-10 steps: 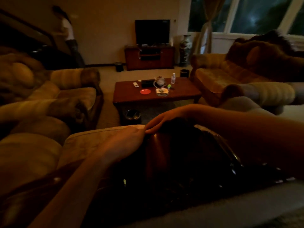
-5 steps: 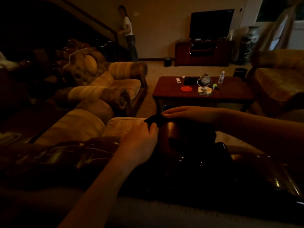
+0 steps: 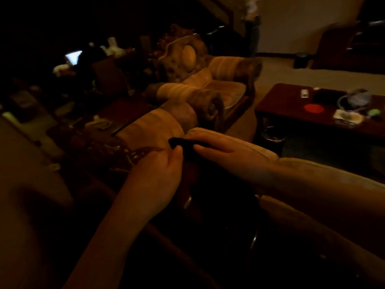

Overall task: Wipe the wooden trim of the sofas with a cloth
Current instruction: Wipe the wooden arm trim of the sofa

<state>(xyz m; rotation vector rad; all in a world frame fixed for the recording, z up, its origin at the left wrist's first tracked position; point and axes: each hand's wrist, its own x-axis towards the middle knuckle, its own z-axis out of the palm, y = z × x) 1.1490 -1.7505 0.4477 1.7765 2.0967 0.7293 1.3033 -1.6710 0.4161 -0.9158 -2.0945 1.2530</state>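
Scanning left to right, dim room, some motion blur. Far left: cluttered dark surface with pale items on it, too dark to identify.

Near left-centre: carved wooden trim (image 3: 133,152) of the near sofa is catching glints and running toward the hands. The sofa's padded armrest (image 3: 154,127) is sitting just beyond it.

Left hand (image 3: 158,174) is reaching in from the near left, fingers curled, with the fingertips (image 3: 178,151) pinching the near edge of the dark cloth (image 3: 181,142). The cloth is sitting at the top of the sofa back, between both hands, against the seat cushion edge (image 3: 225,138). Below that it is merging with the dark wood, so I cannot tell its full extent.

Right hand (image 3: 227,157) is coming in from the right and lying over the cloth, fingers extended and close together and pressing on its far edge. Whether the thumb is wrapping under is not visible.

Far centre: a second sofa, an armchair (image 3: 208,80) with rolled arms, is standing well apart from the hands. A person (image 3: 253,28) is standing at the far wall, blurred.

Right: dark red wooden desk (image 3: 291,113) is carrying a red disc (image 3: 314,108), a small white item (image 3: 304,93), a pale dish (image 3: 346,117) and a blurred clear container (image 3: 354,100). A dark bin (image 3: 273,138) is standing on the floor at the desk's near-left corner.
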